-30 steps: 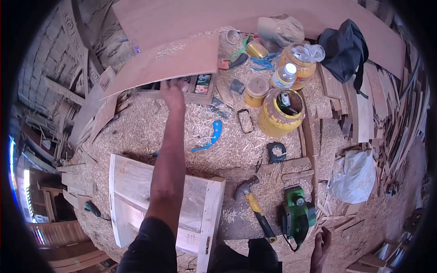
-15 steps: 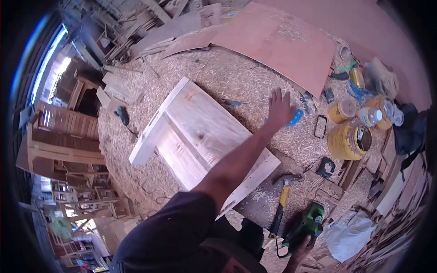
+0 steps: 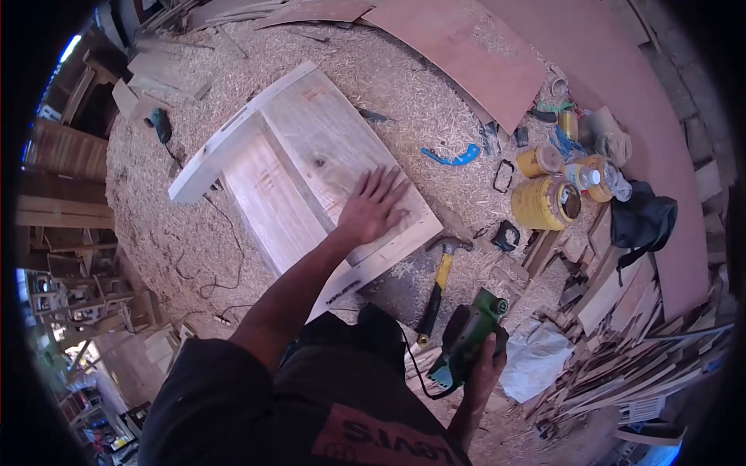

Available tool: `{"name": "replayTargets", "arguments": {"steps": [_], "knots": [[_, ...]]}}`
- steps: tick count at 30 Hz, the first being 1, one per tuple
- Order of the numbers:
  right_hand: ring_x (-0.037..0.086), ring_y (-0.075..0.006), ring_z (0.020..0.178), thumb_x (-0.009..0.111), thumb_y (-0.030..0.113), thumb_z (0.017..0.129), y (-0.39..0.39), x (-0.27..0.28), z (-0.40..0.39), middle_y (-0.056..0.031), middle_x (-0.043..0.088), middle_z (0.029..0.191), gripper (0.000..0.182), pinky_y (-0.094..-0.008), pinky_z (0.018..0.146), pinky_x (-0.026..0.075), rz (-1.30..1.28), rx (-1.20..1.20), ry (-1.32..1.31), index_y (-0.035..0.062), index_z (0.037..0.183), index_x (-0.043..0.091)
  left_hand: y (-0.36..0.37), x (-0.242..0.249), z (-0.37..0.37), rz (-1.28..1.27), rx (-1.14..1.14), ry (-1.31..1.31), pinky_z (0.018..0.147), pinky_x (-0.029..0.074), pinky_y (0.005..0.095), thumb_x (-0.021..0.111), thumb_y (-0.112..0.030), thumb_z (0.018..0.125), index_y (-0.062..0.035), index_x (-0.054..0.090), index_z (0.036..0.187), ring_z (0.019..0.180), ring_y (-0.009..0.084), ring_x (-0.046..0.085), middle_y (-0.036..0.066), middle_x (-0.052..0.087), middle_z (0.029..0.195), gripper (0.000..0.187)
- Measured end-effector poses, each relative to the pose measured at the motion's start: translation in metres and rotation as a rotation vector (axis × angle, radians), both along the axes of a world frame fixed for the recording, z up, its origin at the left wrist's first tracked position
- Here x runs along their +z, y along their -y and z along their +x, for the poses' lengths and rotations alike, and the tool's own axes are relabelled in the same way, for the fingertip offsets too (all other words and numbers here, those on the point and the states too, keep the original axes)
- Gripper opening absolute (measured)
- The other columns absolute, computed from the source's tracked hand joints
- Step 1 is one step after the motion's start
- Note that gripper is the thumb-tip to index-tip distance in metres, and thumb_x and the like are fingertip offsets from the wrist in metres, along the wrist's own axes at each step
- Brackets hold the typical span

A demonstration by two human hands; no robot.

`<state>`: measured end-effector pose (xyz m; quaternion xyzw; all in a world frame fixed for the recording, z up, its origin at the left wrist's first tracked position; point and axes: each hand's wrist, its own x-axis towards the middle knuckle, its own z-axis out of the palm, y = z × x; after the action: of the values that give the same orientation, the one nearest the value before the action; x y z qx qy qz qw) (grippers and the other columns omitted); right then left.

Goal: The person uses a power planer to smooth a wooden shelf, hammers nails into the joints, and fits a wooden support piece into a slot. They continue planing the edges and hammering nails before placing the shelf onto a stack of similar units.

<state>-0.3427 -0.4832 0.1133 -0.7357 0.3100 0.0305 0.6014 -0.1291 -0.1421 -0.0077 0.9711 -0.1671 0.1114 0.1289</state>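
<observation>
My left hand (image 3: pixel 373 208) lies flat with fingers spread on a pale wooden panel assembly (image 3: pixel 318 159), near its right end. The assembly has raised end boards and rests on the shavings-covered ground. My right hand (image 3: pixel 486 366) is wrapped round a green electric planer (image 3: pixel 475 330), just right of my body; its black cord hangs towards me. Between the planer and the panel lies a claw hammer (image 3: pixel 441 279) with a yellow and black handle. A curved blue piece (image 3: pixel 465 156) with holes lies beyond the panel's right end.
Yellow plastic jars (image 3: pixel 540 203) and a black tape measure (image 3: pixel 506 236) are on the right, with a black bag (image 3: pixel 643 225) beyond. A reddish plywood sheet (image 3: pixel 466 54) lies at the back. A dark green power tool (image 3: pixel 160 124) sits left. Wood strips (image 3: pixel 622 369) are piled lower right.
My left hand has come back from above the shavings by the blue piece and now rests on the panel. The camera view has shifted. My right hand keeps the planer, now seen more fully.
</observation>
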Motion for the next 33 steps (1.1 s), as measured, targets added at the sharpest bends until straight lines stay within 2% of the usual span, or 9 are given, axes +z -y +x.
{"name": "replayTargets", "arguments": {"steps": [6, 13, 16, 18, 22, 25, 28, 29, 33], "knots": [[0.053, -0.0090, 0.059, 0.058, 0.040, 0.111, -0.032, 0.011, 0.013, 0.0006, 0.056, 0.076, 0.037, -0.0263, 0.053, 0.044, 0.070, 0.167, 0.073, 0.0043, 0.122, 0.063, -0.002, 0.007, -0.078, -0.076, 0.161, -0.053, 0.130, 0.018, 0.0601, 0.060, -0.064, 0.099, -0.0136, 0.043, 0.163, 0.159, 0.0417, 0.027, 0.017, 0.032, 0.172, 0.084], [0.047, -0.0063, 0.052, 0.065, 0.027, 0.108, -0.063, -0.010, 0.047, 0.0031, 0.053, 0.066, 0.022, -0.0258, 0.047, 0.038, -0.128, 0.517, 0.222, 0.0053, 0.105, 0.063, -0.011, -0.006, -0.098, -0.160, 0.342, -0.022, 0.129, 0.019, 0.0635, 0.063, -0.065, 0.096, -0.0152, 0.045, 0.162, 0.158, 0.0421, 0.030, 0.012, 0.036, 0.172, 0.085], [0.054, -0.0134, 0.057, 0.070, 0.030, 0.104, -0.070, -0.026, 0.059, -0.0040, 0.059, 0.070, 0.028, -0.0326, 0.053, 0.042, -0.213, 0.653, 0.254, 0.0019, 0.105, 0.066, -0.018, -0.011, -0.091, -0.126, 0.445, -0.006, 0.127, 0.018, 0.0664, 0.062, -0.067, 0.097, -0.0180, 0.043, 0.164, 0.159, 0.0422, 0.028, 0.010, 0.035, 0.172, 0.085], [0.066, -0.0287, 0.066, 0.075, 0.034, 0.099, -0.078, -0.021, 0.064, -0.0167, 0.068, 0.077, 0.039, -0.0449, 0.066, 0.053, -0.245, 0.709, 0.172, -0.0035, 0.109, 0.068, -0.026, -0.015, -0.083, -0.110, 0.536, 0.008, 0.126, 0.017, 0.0688, 0.061, -0.068, 0.097, -0.0199, 0.040, 0.165, 0.160, 0.0423, 0.026, 0.008, 0.033, 0.174, 0.086], [0.067, -0.0339, 0.066, 0.074, 0.037, 0.099, -0.098, -0.021, 0.071, -0.0198, 0.068, 0.076, 0.043, -0.0467, 0.065, 0.052, -0.340, 0.832, 0.273, -0.0043, 0.105, 0.065, -0.049, -0.021, -0.057, -0.150, 0.775, -0.120, 0.125, 0.012, 0.0727, 0.060, -0.074, 0.094, -0.0170, 0.028, 0.170, 0.161, 0.0505, 0.014, 0.022, 0.019, 0.176, 0.100], [0.068, -0.0430, 0.070, 0.074, 0.038, 0.099, -0.112, -0.022, 0.076, -0.0240, 0.067, 0.078, 0.045, -0.0511, 0.065, 0.052, -0.316, 0.846, 0.272, -0.0042, 0.108, 0.063, -0.070, -0.025, -0.028, -0.495, 1.098, -0.236, 0.125, 0.012, 0.0740, 0.074, -0.070, 0.087, -0.0134, 0.002, 0.172, 0.160, 0.0557, 0.007, 0.033, 0.001, 0.175, 0.125], [0.068, -0.0465, 0.072, 0.073, 0.038, 0.100, -0.122, -0.023, 0.082, -0.0261, 0.067, 0.080, 0.043, -0.0534, 0.065, 0.051, -0.331, 0.869, 0.280, -0.0032, 0.108, 0.063, -0.083, -0.011, -0.011, -1.081, 1.226, -0.474, 0.127, 0.011, 0.0711, 0.090, -0.056, 0.078, -0.0112, -0.020, 0.168, 0.160, 0.0576, 0.004, 0.036, -0.010, 0.173, 0.149], [0.069, -0.0474, 0.073, 0.073, 0.037, 0.100, -0.126, -0.023, 0.083, -0.0268, 0.067, 0.080, 0.042, -0.0540, 0.065, 0.051, -0.327, 0.876, 0.281, -0.0028, 0.108, 0.063, -0.083, -0.015, -0.004, -1.159, 1.258, -0.436, 0.125, 0.023, 0.0700, 0.097, -0.039, 0.076, -0.0151, -0.022, 0.167, 0.159, 0.0559, 0.012, 0.035, -0.002, 0.173, 0.151], [0.069, -0.0474, 0.073, 0.073, 0.037, 0.100, -0.139, -0.031, 0.085, -0.0260, 0.067, 0.079, 0.040, -0.0541, 0.065, 0.051, -0.342, 0.861, 0.283, -0.0014, 0.107, 0.063, -0.096, 0.008, -0.008, -1.417, 1.194, -0.645, 0.112, 0.046, 0.0678, 0.096, -0.033, 0.079, -0.0204, -0.017, 0.167, 0.151, 0.0530, 0.033, 0.034, 0.016, 0.168, 0.144]]}}
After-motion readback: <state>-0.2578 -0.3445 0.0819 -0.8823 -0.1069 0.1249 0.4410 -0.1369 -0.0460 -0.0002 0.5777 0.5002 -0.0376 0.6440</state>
